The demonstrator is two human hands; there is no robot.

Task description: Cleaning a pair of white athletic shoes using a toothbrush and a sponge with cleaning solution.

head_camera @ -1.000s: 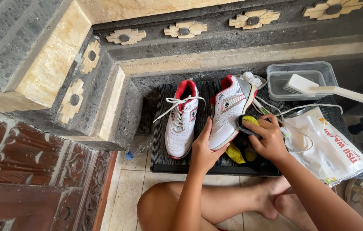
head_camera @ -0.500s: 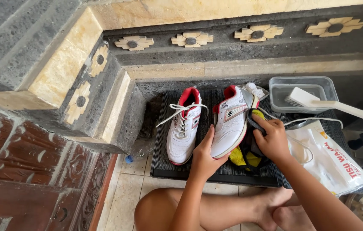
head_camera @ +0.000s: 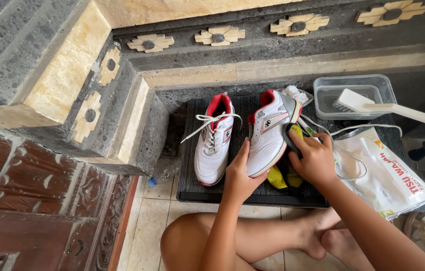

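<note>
Two white sneakers with red lining sit on a black ribbed mat (head_camera: 192, 165). The left sneaker (head_camera: 213, 140) lies flat with loose laces. The right sneaker (head_camera: 268, 133) is tipped on its side, and my left hand (head_camera: 240, 173) holds it by the toe end. Against the shoe's sole side, my right hand (head_camera: 315, 158) presses a yellow and dark cloth (head_camera: 295, 134). More of that yellow cloth (head_camera: 275, 177) hangs under the shoe.
A clear plastic tub (head_camera: 355, 90) holds a white brush (head_camera: 373, 106) whose handle sticks out to the right. A white plastic packet (head_camera: 385, 170) and loose laces lie right of the mat. A carved stone step rises at left. My bare legs are folded below.
My view has shifted slightly. My right hand with the cloth has moved a little up along the right sneaker's side. My left hand keeps its hold.
</note>
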